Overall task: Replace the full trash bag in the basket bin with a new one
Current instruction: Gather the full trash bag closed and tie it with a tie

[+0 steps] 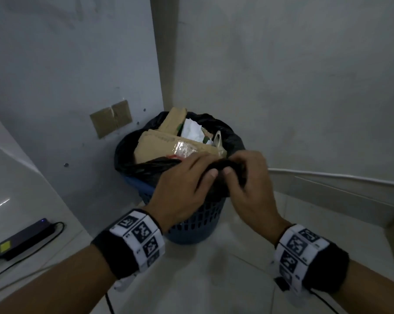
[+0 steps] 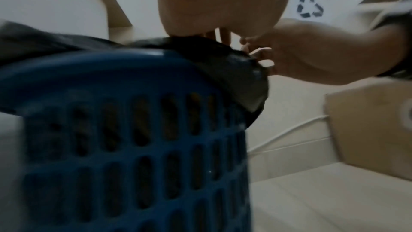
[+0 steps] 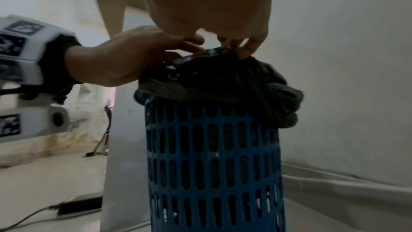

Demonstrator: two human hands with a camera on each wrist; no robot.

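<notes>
Black trash bag (image 1: pixel 132 155) lines the blue slotted basket bin (image 3: pixel 211 165)

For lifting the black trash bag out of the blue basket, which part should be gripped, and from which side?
Grip the gathered rim of the black trash bag, coming from above on the near side, where the left hand and right hand already pinch a bunched fold. The film is thin and draped over the blue basket; cardboard stands up inside, so gather the far rim too, probably, before lifting.
</notes>
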